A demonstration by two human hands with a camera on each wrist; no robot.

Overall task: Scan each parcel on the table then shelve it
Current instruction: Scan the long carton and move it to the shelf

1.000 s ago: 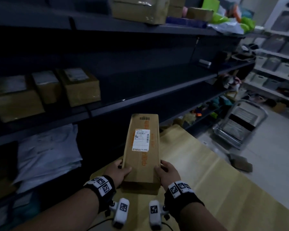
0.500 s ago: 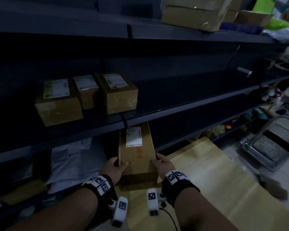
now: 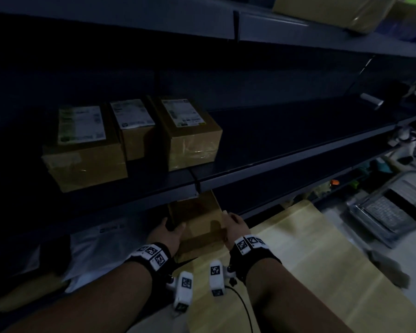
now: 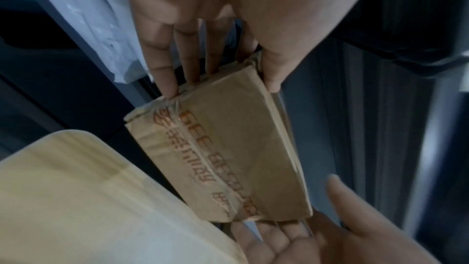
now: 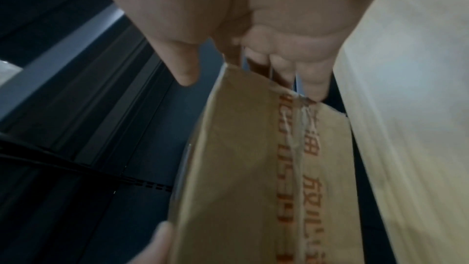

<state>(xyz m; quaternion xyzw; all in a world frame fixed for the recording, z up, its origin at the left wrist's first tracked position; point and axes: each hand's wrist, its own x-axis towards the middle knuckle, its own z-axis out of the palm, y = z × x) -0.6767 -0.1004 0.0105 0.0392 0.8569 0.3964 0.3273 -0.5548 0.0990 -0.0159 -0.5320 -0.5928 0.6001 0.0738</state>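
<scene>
Nearest, the left hand (image 3: 166, 234) and right hand (image 3: 235, 227) each hold one long side of the parcel (image 3: 197, 222) at its near end: thumbs on top, fingers (image 4: 167, 79) underneath, so each grip is closed on the carton. The parcel hangs just past the tabletop (image 3: 298, 248) edge, its far end already hidden under the front lip of the middle shelf (image 3: 286, 169), heading into the lower bay.

With the whole hold at the near end, the long carton could droop at the hidden tip and catch on the lower shelf's edge, or ride up and scrape the lip above. The taped seam (image 5: 299, 148) under the fingers looks slick, so a slip is possible if the push meets resistance.

To the left in that bay lie white mailers (image 3: 94, 248); a skewed push could crumple them. The bay is dark, so whatever stands further in cannot be seen, and the parcel could bump it.

Above, three boxes (image 3: 130, 138) sit on the middle shelf, apart from the path.
</scene>
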